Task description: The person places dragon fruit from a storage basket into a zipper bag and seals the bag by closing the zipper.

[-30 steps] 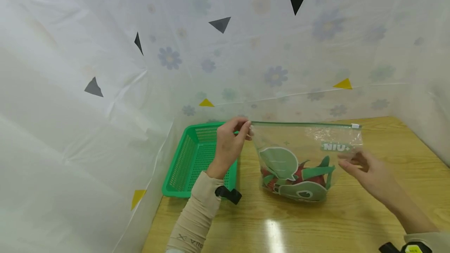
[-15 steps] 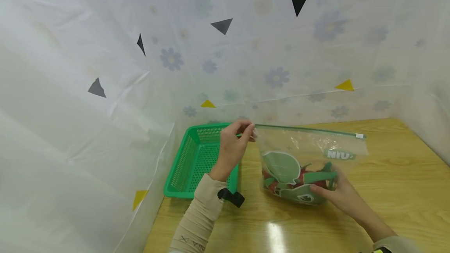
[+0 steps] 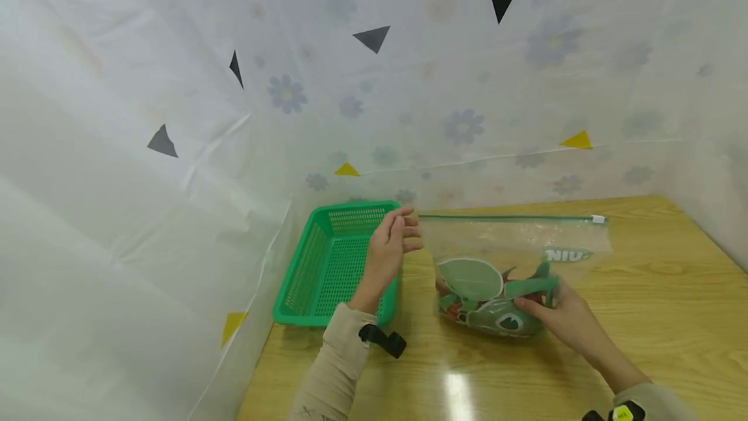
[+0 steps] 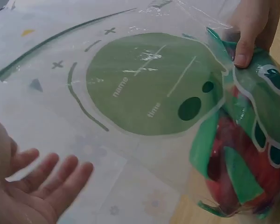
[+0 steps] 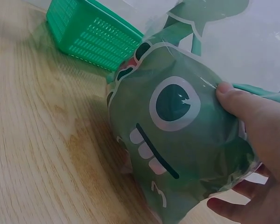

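A clear slider zip bag, printed with a green cartoon face and speech bubble, stands upright on the table with its top strip stretched out straight. Inside it lies red fruit with green leafy scales, which looks like dragon fruit. My right hand grips the bag's lower right side, thumb on the front face and fingers behind. Just off the upper left edge of the bag is my left hand, its fingers spread and holding nothing. In the left wrist view that palm is turned up beside the bag. A white slider sits at the strip's right end.
A green perforated plastic basket stands to the left, partly behind my left forearm. The wooden table ends against a white flowered plastic sheet at the back and left.
My left hand has let go of the bag's upper left corner and its fingers have spread. My right hand has moved left and taken hold of the bag's lower right side.
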Tool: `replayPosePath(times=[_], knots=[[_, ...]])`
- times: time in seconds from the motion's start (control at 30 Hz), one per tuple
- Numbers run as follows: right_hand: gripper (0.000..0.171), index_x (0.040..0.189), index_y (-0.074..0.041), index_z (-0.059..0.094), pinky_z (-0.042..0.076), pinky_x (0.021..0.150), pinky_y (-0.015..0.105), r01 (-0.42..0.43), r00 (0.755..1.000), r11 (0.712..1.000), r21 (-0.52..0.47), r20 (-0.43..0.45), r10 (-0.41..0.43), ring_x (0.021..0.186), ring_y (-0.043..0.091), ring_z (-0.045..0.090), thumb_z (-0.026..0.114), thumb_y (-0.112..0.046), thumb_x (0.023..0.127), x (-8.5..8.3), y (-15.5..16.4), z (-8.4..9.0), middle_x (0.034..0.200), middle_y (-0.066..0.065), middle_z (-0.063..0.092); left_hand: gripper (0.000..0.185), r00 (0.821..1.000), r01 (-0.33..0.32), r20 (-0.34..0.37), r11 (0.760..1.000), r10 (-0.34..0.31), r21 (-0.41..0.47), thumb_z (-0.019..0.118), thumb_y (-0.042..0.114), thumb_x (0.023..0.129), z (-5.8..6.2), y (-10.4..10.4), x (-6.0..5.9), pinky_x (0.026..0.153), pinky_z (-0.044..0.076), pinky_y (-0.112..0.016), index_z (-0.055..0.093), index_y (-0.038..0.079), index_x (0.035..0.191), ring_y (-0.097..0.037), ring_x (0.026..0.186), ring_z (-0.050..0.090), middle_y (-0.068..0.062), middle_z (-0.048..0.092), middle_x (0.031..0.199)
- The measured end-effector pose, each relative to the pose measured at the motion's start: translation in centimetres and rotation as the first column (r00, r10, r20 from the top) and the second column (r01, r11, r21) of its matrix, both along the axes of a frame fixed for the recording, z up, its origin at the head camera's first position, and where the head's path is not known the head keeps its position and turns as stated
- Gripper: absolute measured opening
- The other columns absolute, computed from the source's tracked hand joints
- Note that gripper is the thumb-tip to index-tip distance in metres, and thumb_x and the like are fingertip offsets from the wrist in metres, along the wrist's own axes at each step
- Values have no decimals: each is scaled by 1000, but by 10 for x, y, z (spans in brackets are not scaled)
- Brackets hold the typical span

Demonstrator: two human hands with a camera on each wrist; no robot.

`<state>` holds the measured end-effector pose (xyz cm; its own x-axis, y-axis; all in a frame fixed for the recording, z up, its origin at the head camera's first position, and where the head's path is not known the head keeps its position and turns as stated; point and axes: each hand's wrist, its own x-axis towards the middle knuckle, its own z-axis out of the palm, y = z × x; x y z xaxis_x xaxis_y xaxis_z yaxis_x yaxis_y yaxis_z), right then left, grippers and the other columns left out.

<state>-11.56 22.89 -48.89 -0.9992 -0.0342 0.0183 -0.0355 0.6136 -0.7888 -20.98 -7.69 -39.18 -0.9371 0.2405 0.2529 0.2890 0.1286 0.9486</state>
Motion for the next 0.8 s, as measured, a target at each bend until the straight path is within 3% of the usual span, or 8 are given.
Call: replayPosePath(times=[0.1,0.2,0.3,0.4,0.47,0.57,0.67,0.8], knots=[[50,122,-10,47,49,75,37,3,1000,1000,8,10,-3,101,27,57,63,-49,94,1,1,1,105,9,60,46,979,57,203,989,-27,-139,40,7,105,-21,-1,3,91,57,-42,38,17,149,-34,122,58,-18,49,141],[50,122,-11,47,50,76,39,0,1000,1000,9,16,0,103,28,58,63,-49,94,2,2,1,106,9,61,69,940,192,331,931,-84,-310,47,-4,96,-41,1,8,95,53,-47,24,21,156,-40,134,47,-17,37,154],[47,121,-12,48,50,77,40,-2,1000,1000,12,7,2,104,27,59,62,-48,95,2,2,2,106,8,62,86,912,315,378,858,-157,-406,57,-8,89,-57,7,13,95,50,-47,16,22,159,-43,143,35,-16,28,159],[45,120,-13,50,50,78,42,-1,1000,1000,13,-5,1,104,29,60,63,-48,95,1,2,3,106,8,64,93,901,401,339,822,-272,-405,68,-12,81,-70,17,17,101,46,-43,21,19,155,-38,142,38,-15,34,156],[45,121,-13,50,51,79,46,-2,1000,1000,8,-8,2,107,35,61,63,-48,95,1,2,3,108,10,64,96,899,424,285,822,-331,-381,74,-15,75,-77,23,21,103,46,-38,25,15,151,-34,136,45,-15,42,148],[47,122,-12,50,52,82,56,-2,1000,1000,1,-8,2,114,47,59,63,-48,95,1,3,4,115,15,64,100,907,414,226,856,-357,-309,79,-19,67,-86,31,27,98,51,-34,27,13,146,-31,125,56,-15,50,138],[50,123,-10,50,50,85,61,2,1000,1000,-12,4,-2,119,51,55,64,-48,94,1,3,3,121,19,63,101,935,343,206,889,-290,-303,84,-14,65,-94,36,32,93,53,-29,29,16,145,-25,121,59,-12,52,135],[57,127,-9,48,50,87,60,13,999,999,-38,40,-11,121,51,54,64,-52,93,2,2,1,126,22,61,95,967,243,167,886,-190,-396,91,5,68,-101,40,37,92,50,-25,35,22,142,-14,110,57,-5,54,127]])
